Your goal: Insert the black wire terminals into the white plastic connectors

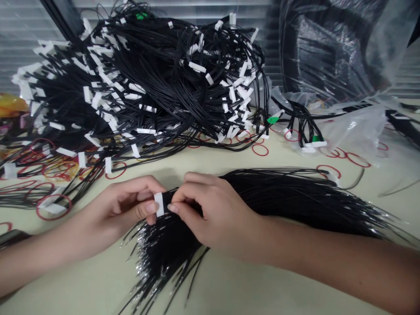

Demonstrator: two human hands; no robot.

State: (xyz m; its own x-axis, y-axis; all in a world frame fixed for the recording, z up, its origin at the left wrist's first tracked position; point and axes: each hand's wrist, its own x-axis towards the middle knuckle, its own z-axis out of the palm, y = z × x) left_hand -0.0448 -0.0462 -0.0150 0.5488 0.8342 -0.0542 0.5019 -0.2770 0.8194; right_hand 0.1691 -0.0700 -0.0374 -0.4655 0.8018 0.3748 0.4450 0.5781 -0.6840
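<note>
Near the middle of the table, my left hand pinches a small white connector housing between thumb and fingers. My right hand is closed just to its right, with thumb and index finger pinched on a black wire that runs to the connector. Whether the wire's end is fully inside the housing is hidden. Under both hands lies a thick bundle of loose black wires, stretching from lower left to the right. Shiny metal terminals tip the wire ends at both sides.
A large heap of black cables with white connectors fills the back left. Red rubber bands are scattered about. A clear plastic bag and a small cable bunch with green tags lie at the right. A wrapped black coil stands behind.
</note>
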